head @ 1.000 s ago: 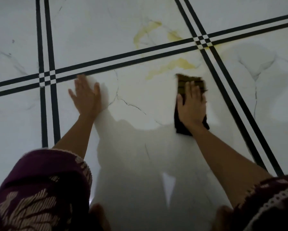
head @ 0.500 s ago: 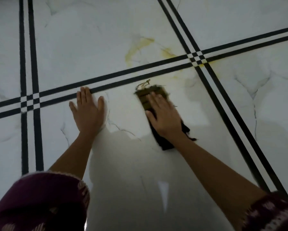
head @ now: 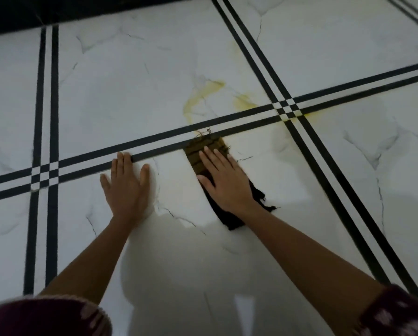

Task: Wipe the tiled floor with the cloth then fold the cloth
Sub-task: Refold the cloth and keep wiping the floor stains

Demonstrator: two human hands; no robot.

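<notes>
Palms flat, fingers spread: our right hand presses brown cloth onto marble-look tiled floor; left hand at 9 o'clock, holding nothing; yellow stain at 12.

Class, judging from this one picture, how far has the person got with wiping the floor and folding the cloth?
Done: the tile around the hands shows no yellow marks. In hand: the right hand presses the cloth flat on the floor, its far end at the black stripes; the left hand braces beside it. Left: yellow stains beyond the stripes remain, and the final folding is not begun.
</notes>
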